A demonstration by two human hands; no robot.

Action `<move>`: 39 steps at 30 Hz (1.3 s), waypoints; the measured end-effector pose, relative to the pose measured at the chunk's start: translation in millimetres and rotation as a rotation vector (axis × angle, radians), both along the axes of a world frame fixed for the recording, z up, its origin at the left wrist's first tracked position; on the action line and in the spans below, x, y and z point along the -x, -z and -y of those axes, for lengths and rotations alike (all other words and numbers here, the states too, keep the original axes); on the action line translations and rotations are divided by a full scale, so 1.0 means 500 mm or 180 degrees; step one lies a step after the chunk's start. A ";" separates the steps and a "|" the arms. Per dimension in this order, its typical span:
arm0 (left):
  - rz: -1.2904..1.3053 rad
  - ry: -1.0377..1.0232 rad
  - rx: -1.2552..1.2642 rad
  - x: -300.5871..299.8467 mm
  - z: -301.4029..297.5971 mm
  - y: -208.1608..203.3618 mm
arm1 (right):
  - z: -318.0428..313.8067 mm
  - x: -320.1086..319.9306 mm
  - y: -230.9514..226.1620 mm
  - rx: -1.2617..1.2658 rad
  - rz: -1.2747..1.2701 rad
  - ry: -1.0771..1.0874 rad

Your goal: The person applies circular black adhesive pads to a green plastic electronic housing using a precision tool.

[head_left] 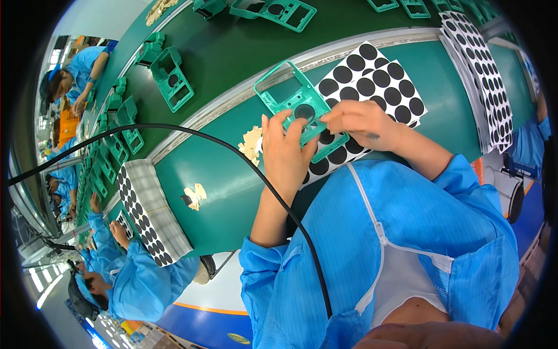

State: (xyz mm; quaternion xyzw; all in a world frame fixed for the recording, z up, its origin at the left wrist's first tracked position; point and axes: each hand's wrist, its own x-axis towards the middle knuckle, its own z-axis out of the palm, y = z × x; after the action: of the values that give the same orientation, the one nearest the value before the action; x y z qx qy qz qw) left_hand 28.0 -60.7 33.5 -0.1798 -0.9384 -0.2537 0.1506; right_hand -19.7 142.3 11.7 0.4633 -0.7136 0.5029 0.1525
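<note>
A green plastic housing (308,96) with a rectangular window is held tilted over the bench in front of me. My left hand (286,152) grips it from the left, fingers and thumb around its lower part. Between those fingertips shows a round black disc (304,110) in the housing's round recess. From the right, my right hand (363,124) meets the housing's edge with fingers pinched together; what they hold, if anything, is hidden. Beneath both hands lie white sheets (419,95) of round black stickers, partly covered by the housing and my right forearm.
More green housings (172,78) sit on the dark green conveyor (224,55) beyond a metal rail. Sticker sheet stacks stand at the left (152,212) and right (479,81). Beige scraps (195,196) lie on the bench. A black cable (232,150) crosses the view. Co-workers sit at left.
</note>
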 end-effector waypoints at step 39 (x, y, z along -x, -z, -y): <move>0.0141 -0.0068 -0.0084 0.005 -0.004 0.015 | -0.008 0.018 0.030 -0.0185 -0.0962 -0.0118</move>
State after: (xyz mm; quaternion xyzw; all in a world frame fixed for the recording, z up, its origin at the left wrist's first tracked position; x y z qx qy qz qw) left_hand 25.7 -58.6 25.9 -0.1621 -0.9400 -0.2683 0.1347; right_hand -28.7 146.4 -3.5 0.5510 -0.6881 0.4092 0.2355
